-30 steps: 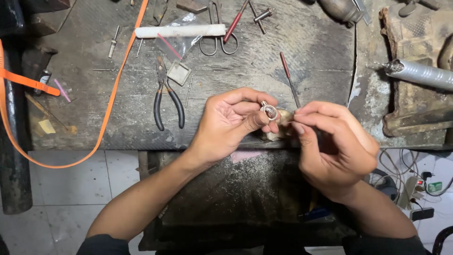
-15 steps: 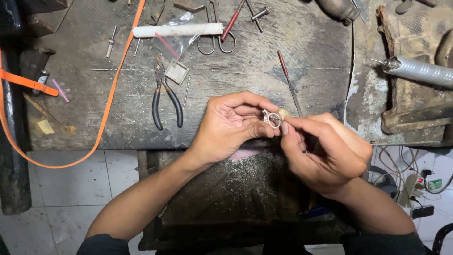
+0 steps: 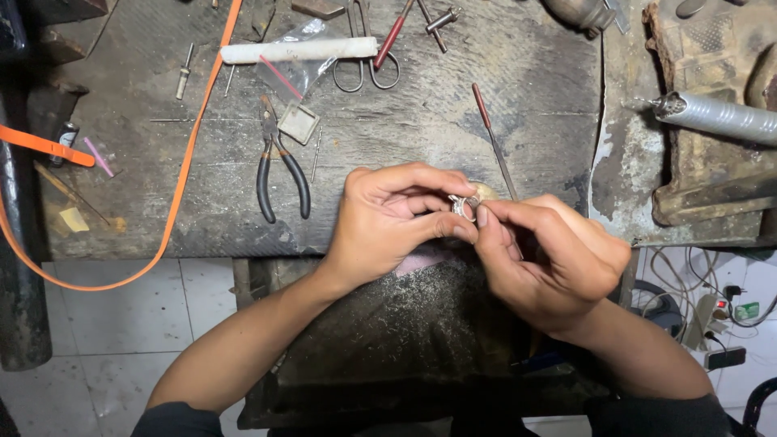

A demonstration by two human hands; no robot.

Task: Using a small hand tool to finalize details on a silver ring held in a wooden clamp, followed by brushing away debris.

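While it is pinched over the bench edge, the ring is read as follows.

Ring: a small silvery ring [image 3: 464,205] is held between both hands, just above the near edge of the workbench [image 3: 453,121], against a pale rounded peg tip [image 3: 486,192].
Left hand: the left hand [image 3: 396,222] is curled, with thumb and forefinger closed narrowly on the ring's band.
Right hand: the right hand [image 3: 546,259] is closed, its fingertips [image 3: 483,217] pressed at the ring's right side; whether a fine tool is gripped inside cannot be told.
Handling: the ring is judged light, stiff and smooth, so easily slipped from bare fingers; any raised setting is judged the delicate part.
Hold: the plain band is judged the place to be gripped, opposite sides pinched, the top left free.
Nearby: a red-handled needle file [image 3: 494,137] lies just beyond the hands; black-handled pliers [image 3: 279,166] lie to the left, well apart.
Farther: scissors [image 3: 364,65], a white rod [image 3: 299,50] and an orange strap [image 3: 186,154] are seen on the bench.
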